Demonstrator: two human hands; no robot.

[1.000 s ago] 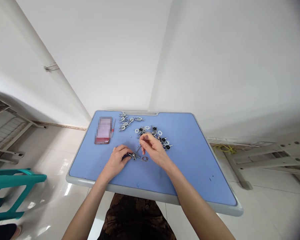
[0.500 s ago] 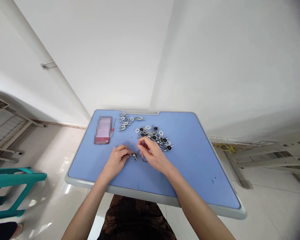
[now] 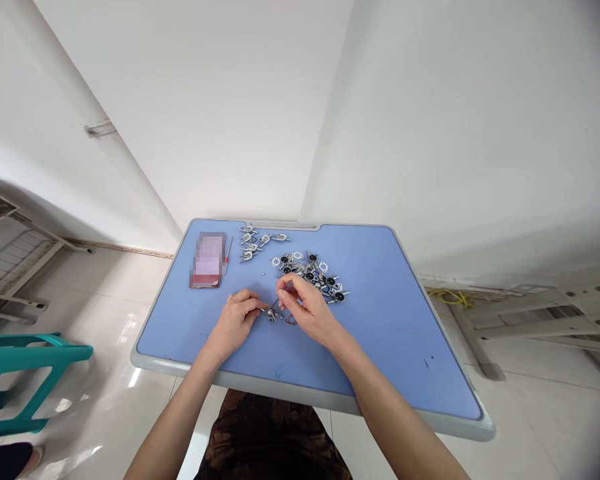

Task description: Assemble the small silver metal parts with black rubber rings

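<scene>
On the blue tabletop, my left hand (image 3: 240, 313) pinches the left end of a small metal fitting (image 3: 271, 313) with a round middle. My right hand (image 3: 305, 307) is closed around a slim screwdriver (image 3: 275, 303); its thin shaft slants down to the fitting, and fingers cover most of its handle. Under the right hand lies a small oval metal ring piece (image 3: 291, 320), partly hidden. Just beyond that hand is a heap of similar metal fittings with black round caps (image 3: 309, 275), with flat oval plates (image 3: 297, 256) among them.
Several silvery fittings (image 3: 249, 255) sit at the table's back. A phone (image 3: 209, 260) lies at the left with another screwdriver (image 3: 227, 253) beside it. A tiny bit (image 3: 263, 274) rests mid-table. A green stool (image 3: 25, 360) stands left; a person's foot shows below it.
The screwdriver's shaft shows more clearly against the fitting, and the right hand has shifted very slightly. The left hand keeps its pinch on the fitting.
</scene>
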